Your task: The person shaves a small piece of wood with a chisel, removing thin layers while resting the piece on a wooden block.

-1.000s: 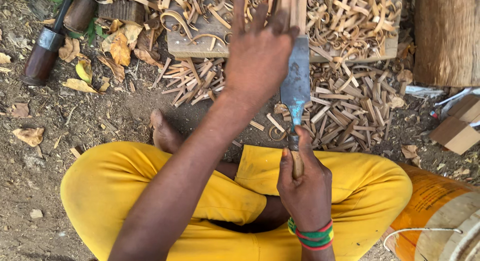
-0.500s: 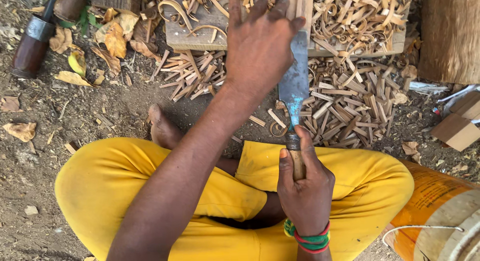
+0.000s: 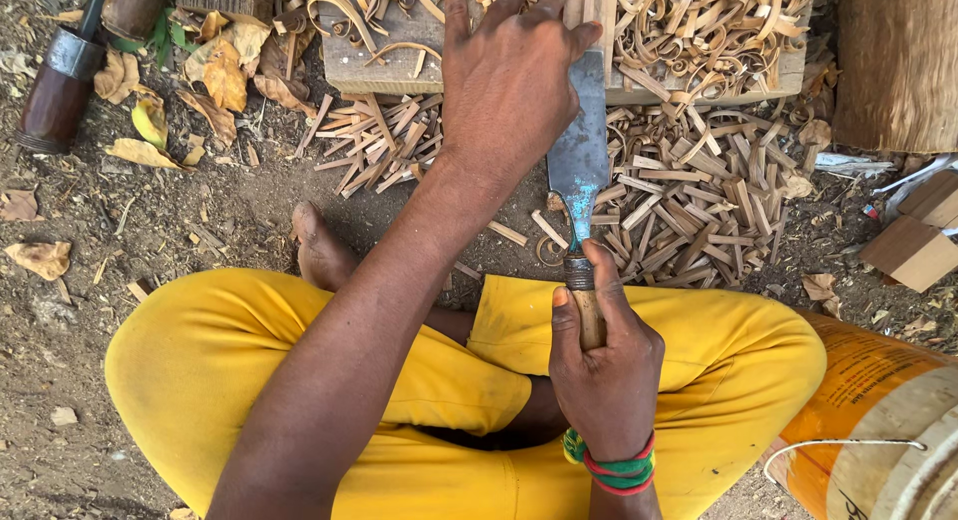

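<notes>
Over the wooden block [image 3: 379, 71]: splitting a wood strip [image 3: 597, 6].
Right hand [image 3: 604, 370] clenched on knife [image 3: 581, 171] handle; left hand [image 3: 509, 81] pressing strip upright against blade. Next: steady downward pressure, fingers clear.

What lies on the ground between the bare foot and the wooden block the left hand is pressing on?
In the head view, bare dirt near the bare foot, then a scatter of split wood sticks reaching the wooden block under the left hand.
</notes>
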`<state>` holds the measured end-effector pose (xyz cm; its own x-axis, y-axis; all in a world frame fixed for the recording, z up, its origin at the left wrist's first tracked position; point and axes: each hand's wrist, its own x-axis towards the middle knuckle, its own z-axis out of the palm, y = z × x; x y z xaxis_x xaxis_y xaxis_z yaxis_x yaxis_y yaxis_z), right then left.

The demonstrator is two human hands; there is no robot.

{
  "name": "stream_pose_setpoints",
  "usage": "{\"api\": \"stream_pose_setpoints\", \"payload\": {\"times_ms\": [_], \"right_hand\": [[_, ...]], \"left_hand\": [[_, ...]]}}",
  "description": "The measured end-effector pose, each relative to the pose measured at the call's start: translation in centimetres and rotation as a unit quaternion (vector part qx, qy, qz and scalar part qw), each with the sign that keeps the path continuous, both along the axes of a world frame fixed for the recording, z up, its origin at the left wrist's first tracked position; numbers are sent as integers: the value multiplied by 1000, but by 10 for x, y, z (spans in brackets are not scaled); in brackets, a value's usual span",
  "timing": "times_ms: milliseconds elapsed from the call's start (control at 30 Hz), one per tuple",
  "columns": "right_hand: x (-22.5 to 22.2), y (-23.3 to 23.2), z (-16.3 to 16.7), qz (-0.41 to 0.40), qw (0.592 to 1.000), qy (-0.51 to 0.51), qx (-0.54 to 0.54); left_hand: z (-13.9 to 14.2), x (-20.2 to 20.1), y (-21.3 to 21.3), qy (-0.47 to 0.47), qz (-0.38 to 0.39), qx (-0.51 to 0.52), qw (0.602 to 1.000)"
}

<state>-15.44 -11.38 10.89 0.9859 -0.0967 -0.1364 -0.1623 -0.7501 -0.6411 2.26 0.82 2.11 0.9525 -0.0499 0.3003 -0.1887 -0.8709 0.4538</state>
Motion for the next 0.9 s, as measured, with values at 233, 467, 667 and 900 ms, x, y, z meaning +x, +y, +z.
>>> {"api": "stream_pose_setpoints", "payload": {"times_ms": [233, 467, 667, 900], "right_hand": [[0, 0, 0, 2, 1000, -8, 0], [2, 0, 2, -6, 1000, 19, 5], [3, 2, 2, 12, 1000, 5, -11], [1, 1, 3, 2, 1000, 7, -22]], "left_hand": [[1, 0, 1, -11, 1, -9, 1000], [-2, -2, 0, -7, 1, -6, 1000], [-1, -1, 0, -25, 5, 2, 1000], [-1, 2, -2, -10, 2, -2, 1000]]}}
